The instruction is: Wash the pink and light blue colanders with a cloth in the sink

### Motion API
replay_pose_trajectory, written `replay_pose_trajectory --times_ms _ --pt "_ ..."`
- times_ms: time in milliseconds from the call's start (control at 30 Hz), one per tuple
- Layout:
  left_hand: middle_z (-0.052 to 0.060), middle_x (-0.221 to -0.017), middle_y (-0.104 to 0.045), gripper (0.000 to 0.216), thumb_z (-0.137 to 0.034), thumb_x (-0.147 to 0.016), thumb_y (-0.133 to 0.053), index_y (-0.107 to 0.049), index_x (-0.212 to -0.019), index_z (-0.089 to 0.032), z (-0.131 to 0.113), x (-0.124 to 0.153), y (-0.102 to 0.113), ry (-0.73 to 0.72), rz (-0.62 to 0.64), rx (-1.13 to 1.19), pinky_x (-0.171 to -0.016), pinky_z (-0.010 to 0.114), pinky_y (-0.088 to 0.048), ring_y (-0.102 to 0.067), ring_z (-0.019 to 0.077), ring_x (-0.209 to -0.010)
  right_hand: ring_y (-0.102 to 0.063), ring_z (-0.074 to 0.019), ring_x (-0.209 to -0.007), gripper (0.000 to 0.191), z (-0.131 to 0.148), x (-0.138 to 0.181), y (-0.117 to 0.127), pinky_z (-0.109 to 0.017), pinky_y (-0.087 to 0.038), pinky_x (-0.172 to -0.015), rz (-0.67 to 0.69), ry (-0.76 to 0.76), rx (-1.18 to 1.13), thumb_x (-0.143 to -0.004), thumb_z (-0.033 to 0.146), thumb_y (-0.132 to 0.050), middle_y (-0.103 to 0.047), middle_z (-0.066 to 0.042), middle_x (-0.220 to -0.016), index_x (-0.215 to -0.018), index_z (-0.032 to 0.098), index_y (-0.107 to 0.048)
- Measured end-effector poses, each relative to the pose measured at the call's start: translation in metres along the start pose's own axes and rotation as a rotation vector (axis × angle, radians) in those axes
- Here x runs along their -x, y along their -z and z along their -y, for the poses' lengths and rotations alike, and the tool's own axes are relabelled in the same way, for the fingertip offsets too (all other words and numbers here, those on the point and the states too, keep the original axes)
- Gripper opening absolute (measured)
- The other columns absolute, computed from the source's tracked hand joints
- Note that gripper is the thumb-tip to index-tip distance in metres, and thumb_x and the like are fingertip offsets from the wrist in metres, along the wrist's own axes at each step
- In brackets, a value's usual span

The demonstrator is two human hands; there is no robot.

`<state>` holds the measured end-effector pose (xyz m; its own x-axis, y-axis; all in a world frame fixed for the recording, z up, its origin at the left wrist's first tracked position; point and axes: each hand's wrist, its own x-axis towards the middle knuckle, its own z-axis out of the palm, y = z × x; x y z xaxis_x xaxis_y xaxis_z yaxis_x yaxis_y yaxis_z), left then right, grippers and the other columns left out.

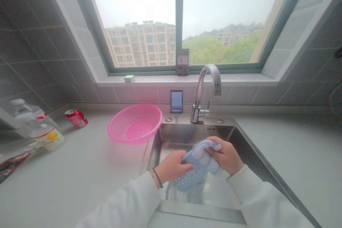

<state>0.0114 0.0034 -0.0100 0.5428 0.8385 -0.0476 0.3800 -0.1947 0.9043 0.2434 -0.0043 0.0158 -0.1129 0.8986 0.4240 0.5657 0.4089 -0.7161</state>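
Over the steel sink (242, 149) I hold a small light-blue perforated basket (188, 180), tilted on its side. My left hand (171, 166) grips its rim from the left, fingers closed round it. My right hand (227, 156) is closed on a pale bluish cloth (205, 149) that is pressed against the basket's upper edge. Both sleeves are white, and a dark band sits on my left wrist.
A pink basket (135, 124) rests on the counter overlapping the sink's left edge. A chrome tap (204, 89) stands behind the sink. At the left lie a red can (76, 118) and a clear plastic bottle (40, 126). A small screen (176, 101) leans on the wall.
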Motion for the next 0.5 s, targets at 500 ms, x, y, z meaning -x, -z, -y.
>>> replay_pose_trajectory --times_ms 500 --pt "-0.003 -0.063 -0.056 0.020 -0.032 -0.076 -0.063 -0.051 -0.068 -0.018 0.001 -0.003 0.000 -0.050 -0.113 -0.103 -0.057 0.023 -0.034 -0.051 0.0136 -0.063 -0.070 -0.0231 -0.074 0.027 0.022 0.000 -0.014 -0.031 -0.054 -0.068 0.026 0.027 -0.048 -0.079 0.044 -0.061 -0.076 -0.006 -0.083 -0.087 0.020 -0.071"
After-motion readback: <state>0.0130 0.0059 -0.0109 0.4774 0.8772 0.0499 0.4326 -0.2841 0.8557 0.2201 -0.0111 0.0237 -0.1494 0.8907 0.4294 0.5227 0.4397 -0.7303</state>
